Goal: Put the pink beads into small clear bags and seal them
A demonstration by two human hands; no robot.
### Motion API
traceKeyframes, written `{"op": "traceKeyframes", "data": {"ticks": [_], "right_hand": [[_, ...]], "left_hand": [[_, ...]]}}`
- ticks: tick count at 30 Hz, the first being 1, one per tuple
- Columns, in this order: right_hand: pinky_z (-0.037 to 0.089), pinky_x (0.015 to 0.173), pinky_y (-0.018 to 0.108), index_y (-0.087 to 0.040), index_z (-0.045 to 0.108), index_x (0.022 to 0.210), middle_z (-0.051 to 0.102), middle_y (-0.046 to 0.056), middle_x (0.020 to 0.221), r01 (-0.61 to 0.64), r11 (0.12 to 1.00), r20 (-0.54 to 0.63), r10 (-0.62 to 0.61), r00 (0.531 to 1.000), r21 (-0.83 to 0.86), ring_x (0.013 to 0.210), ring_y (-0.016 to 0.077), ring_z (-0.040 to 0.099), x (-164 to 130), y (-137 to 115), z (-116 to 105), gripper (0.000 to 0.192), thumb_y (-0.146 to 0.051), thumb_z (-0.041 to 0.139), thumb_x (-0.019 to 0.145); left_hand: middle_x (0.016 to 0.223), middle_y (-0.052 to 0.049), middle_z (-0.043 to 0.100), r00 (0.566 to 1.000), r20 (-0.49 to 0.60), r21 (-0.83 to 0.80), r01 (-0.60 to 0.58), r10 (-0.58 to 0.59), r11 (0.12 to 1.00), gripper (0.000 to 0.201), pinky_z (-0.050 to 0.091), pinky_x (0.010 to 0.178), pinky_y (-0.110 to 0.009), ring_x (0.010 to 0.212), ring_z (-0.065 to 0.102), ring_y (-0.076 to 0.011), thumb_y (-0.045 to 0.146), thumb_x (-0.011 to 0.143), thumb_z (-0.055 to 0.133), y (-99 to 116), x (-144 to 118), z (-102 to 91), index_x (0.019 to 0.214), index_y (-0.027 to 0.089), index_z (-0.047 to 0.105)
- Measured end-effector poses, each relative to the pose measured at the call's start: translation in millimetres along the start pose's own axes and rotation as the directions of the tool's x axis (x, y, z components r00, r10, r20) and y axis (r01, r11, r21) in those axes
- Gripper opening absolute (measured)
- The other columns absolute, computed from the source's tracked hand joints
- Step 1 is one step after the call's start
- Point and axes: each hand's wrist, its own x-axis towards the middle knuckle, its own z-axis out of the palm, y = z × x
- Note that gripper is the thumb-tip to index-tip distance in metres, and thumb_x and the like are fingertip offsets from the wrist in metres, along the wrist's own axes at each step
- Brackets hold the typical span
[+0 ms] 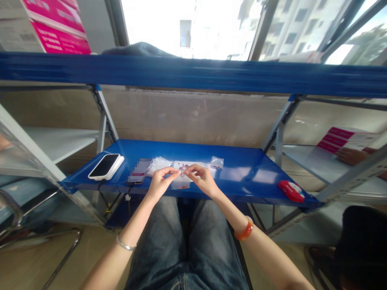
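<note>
My left hand (163, 181) and my right hand (202, 180) meet over the front of the blue shelf. Each pinches thumb against forefinger at the top of a small clear plastic bag (180, 184), which hangs between them. Something reddish shows at the bottom of this bag. Just behind my fingertips, small dark red pieces (182, 165) lie scattered on a white sheet. A stack of clear bags (159, 163) rests beside my left hand. Beyond my right hand lies another small clear bag (217, 162) with dark reddish contents.
On the blue shelf (242, 161), a phone in a white case (105, 166) lies at the left, near a flat dark item (140, 171). A red object (291, 191) sits at the right end. Another person's hand (352, 156) is at the right. A blue beam (193, 74) crosses above.
</note>
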Motion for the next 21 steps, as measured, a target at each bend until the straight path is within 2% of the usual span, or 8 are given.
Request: {"op": "traceKeyframes", "data": {"ticks": [6,11,15,21], "right_hand": [[0.042,0.065,0.025,-0.017,0.063,0.079,0.066,0.003,0.082,0.003,1.0,0.009,-0.003,1.0,-0.005,0.076,0.0145,0.059,-0.9,-1.9,-1.3,0.023,-0.039,0.06,0.079],[0.045,0.064,0.026,-0.016,0.064,0.084,0.066,0.004,0.077,-0.028,0.996,0.089,0.02,0.996,0.09,0.07,0.0141,0.06,-3.1,-1.7,3.0,0.025,-0.04,0.058,0.081],[0.044,0.064,0.026,-0.016,0.064,0.081,0.066,0.003,0.074,-0.023,0.996,0.072,0.017,0.997,0.086,0.067,0.0135,0.06,-3.5,-1.0,3.5,0.023,-0.038,0.058,0.08],[0.046,0.063,0.027,-0.016,0.067,0.08,0.068,0.004,0.075,-0.02,0.998,0.048,0.017,0.999,0.056,0.067,0.0145,0.06,-4.7,5.5,-1.0,0.022,-0.038,0.061,0.078]], "left_hand": [[0.085,-0.006,0.073,1.0,-0.005,0.008,-0.01,0.01,1.0,0.022,0.048,0.082,-0.033,0.087,0.065,-0.0244,0.037,0.072,0.067,3.0,-1.9,0.3,0.079,0.017,0.071],[0.095,-0.005,0.072,0.996,0.061,-0.062,-0.058,0.062,0.996,0.022,0.046,0.091,-0.033,0.097,0.064,-0.023,0.034,0.076,0.064,4.0,-3.7,4.2,0.086,0.017,0.072],[0.1,-0.005,0.072,0.995,0.088,-0.092,-0.034,0.042,0.995,0.025,0.046,0.094,-0.034,0.102,0.063,-0.0236,0.034,0.076,0.063,3.2,-4.5,7.5,0.091,0.017,0.072],[0.096,-0.006,0.072,1.0,0.017,-0.039,0.023,-0.022,0.999,0.029,0.048,0.092,-0.036,0.098,0.064,-0.0262,0.037,0.073,0.065,-2.1,-7.5,15.3,0.091,0.016,0.073]]}}
